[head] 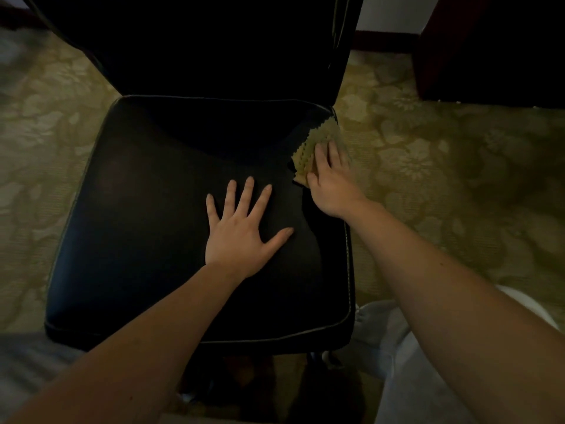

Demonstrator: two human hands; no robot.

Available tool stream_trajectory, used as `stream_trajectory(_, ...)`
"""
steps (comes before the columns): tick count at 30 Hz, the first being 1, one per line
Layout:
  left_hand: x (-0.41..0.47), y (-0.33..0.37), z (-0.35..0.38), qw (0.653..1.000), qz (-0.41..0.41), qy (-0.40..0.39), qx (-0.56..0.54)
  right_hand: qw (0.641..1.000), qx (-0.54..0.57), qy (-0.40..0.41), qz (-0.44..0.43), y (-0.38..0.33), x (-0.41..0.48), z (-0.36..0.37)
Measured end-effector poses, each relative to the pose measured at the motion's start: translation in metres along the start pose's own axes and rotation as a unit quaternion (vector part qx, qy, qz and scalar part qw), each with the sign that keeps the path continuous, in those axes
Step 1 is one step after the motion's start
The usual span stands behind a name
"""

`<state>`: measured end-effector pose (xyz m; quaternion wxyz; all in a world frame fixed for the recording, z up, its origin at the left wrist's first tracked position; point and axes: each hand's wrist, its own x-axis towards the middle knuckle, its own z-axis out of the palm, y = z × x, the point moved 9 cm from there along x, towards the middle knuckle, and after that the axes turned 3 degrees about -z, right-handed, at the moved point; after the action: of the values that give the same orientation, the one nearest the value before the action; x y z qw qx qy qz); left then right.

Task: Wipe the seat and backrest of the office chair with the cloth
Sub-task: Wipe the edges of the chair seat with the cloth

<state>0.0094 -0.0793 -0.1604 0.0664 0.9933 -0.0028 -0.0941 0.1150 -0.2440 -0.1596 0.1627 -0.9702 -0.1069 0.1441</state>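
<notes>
**Cloth at right rear corner of seat, both hands down flat**

Dim light. Black seat of the office chair fills the centre of the frame; backrest rises dark at upper centre. Pale piping runs along the seat's edges.

Left hand: fingers spread wide and straight, palm flat on the middle of the seat, holding nothing.

Right hand: fingers straight, pressing flat on the cloth, right of centre. The cloth is olive with zigzag edges and lies at the seat's right rear corner, just beside the backrest; the hand covers its near part.

Surroundings: floral patterned carpet left and right of the chair. Dark wooden furniture at upper right, standing on the carpet apart from the chair. Light trouser leg at lower right, beside the seat's front corner.
</notes>
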Motion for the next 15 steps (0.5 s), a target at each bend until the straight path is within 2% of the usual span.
stream_trajectory(7, 0.002, 0.002, 0.001, 1.0, -0.009, -0.005, -0.001, 1.0, 0.006, 0.001, 0.01, 0.002, 0.002, -0.003)
stream_trajectory(15, 0.001, 0.001, 0.0, 1.0, -0.012, -0.001, 0.012, 0.999, 0.032, 0.006, -0.001, 0.0, -0.053, 0.015)
